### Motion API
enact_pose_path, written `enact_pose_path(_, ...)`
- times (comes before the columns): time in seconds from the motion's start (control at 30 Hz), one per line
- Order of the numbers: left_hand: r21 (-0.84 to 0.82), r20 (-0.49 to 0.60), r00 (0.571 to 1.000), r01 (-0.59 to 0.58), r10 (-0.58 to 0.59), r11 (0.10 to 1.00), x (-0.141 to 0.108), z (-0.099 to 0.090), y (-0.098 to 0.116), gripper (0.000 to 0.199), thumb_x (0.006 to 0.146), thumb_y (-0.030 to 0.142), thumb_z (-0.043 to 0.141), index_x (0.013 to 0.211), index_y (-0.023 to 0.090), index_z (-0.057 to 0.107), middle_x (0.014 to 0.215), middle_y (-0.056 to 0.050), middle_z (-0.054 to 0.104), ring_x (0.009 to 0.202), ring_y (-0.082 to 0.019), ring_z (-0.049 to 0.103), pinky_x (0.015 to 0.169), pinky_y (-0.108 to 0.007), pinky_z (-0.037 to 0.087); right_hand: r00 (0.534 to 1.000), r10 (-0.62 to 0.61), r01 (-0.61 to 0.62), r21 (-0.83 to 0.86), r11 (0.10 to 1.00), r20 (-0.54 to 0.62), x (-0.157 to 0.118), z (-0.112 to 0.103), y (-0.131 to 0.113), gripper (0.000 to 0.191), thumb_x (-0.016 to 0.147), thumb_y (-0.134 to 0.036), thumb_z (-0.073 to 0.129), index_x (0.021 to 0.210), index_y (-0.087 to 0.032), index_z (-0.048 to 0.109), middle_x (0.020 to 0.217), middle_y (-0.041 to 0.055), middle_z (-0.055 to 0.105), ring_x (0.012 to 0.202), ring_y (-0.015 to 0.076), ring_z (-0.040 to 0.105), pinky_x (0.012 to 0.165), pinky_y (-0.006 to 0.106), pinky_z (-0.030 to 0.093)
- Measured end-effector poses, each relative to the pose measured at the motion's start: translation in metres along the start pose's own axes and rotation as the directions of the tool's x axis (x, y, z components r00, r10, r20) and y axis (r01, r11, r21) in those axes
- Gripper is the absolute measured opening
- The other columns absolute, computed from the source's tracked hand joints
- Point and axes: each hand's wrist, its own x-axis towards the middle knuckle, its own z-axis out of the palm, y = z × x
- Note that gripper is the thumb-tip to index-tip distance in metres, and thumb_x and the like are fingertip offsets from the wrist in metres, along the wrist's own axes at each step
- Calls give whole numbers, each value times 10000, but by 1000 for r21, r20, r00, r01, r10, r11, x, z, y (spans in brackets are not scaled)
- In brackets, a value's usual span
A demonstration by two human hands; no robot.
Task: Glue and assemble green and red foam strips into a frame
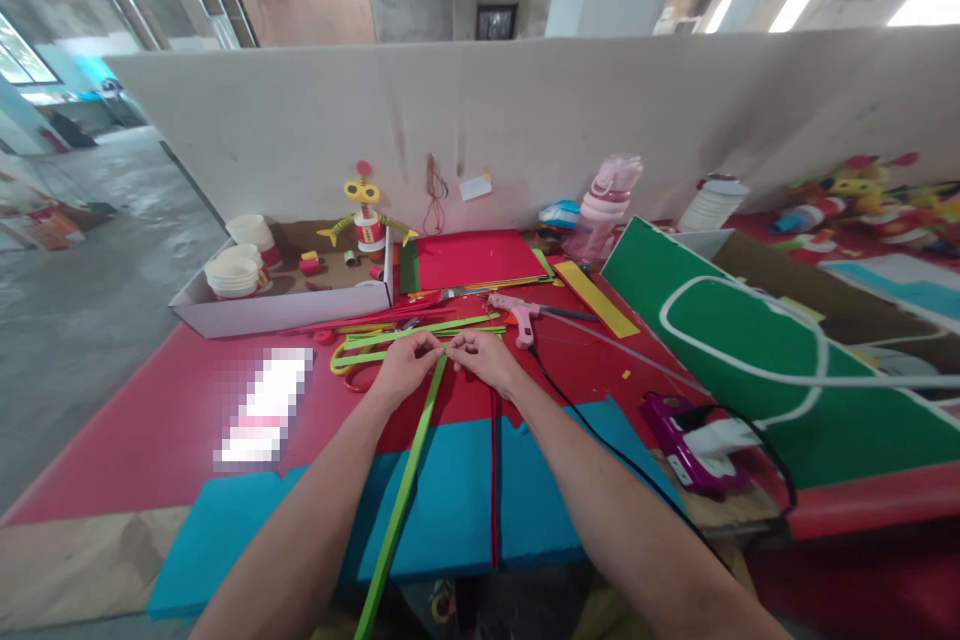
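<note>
Hanging from between the two hands, the long green strip [409, 490] slants over the blue sheet [450, 500] and past the front edge of the bench [112, 430]. The left hand's [409, 365] grip pinches its far end; the right hand's [481, 358] thumb and finger press together at the same spot, though I can't tell whether they hold the strip too. That loose tail could snag on the sheet's edge or a leg and twist the end free. Close behind, loose green strips [420, 328] lie across scissors [339, 357], so a sideways reach might tangle them. The pink glue gun [525, 316] sits just past the right hand; if it's hot, a knuckle could get burned. Its black cord [600, 438] runs alongside the right forearm, and a bump there could drag the gun. Farther right, a purple power strip [690, 445] and green board [750, 360] crowd that elbow's room.
</note>
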Motion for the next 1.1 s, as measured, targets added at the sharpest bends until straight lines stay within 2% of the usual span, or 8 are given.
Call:
enact_pose_path(0.13,-9,-73,997,-26,25,1000,0,-6,8,117,717,265,649,663,163,628,620,14,557,607,-109,469,591,-217,369,989,58,-76,128,989,133,-3,-9,-8,310,743,-452,662,878,-183,589,644,-7,658,408,66,480,365,161,328)
enact_pose_path(0.27,-300,-176,981,26,-82,954,-1,-19,15,142,680,272,692,673,158,608,561,27,524,531,-85,454,522,-203,362,975,85,-149,316,937,206,-5,-33,-18,452,808,-585,536,1051,-205,571,752,38,687,525,132,604,398,204,421)
enact_pose_path(0.37,-604,-147,968,75,-203,793,0,-26,16,190,666,275,721,712,156,580,546,38,519,479,-62,458,467,-181,369,997,75,-68,464,883,4,-1,-45,-13,537,858,-663,353,1037,-217,591,765,45,674,544,138,601,412,220,425)
enact_pose_path(0.43,-732,-141,945,102,-296,674,2,-27,15,206,657,248,736,730,150,570,581,31,557,474,-50,484,454,-165,400,977,64,56,532,845,-205,4,-44,-5,412,830,-596,491,973,-224,597,753,26,657,531,110,574,445,209,438)
enact_pose_path(0.57,-842,-147,894,110,-423,528,7,-27,9,128,726,192,688,753,136,576,598,19,580,487,-37,526,472,-131,463,996,70,-89,497,863,56,3,-22,5,318,694,-419,737,881,-198,606,763,15,653,591,102,596,549,219,498)
enact_pose_path(0.73,-892,-158,851,94,-500,442,9,-27,7,63,778,143,635,768,134,573,613,7,608,488,-35,553,468,-109,482,934,26,-142,307,941,355,-10,10,-5,567,589,-355,819,1082,-228,571,890,11,657,617,119,628,541,251,522)
enact_pose_path(0.9,-878,-91,858,171,-506,448,5,-9,5,53,776,132,627,793,139,577,672,-3,649,486,-44,571,447,-126,473,995,66,-85,323,942,71,-2,19,-3,428,707,-541,672,948,-191,618,685,-3,614,544,122,588,490,236,462)
enact_pose_path(1.1,-823,-54,891,217,-451,526,-1,17,7,175,687,181,724,801,124,603,658,-4,641,462,-47,535,403,-139,412,982,-14,68,282,957,-188,4,17,1,352,719,-547,643,753,-197,645,648,7,623,607,156,582,609,287,482)
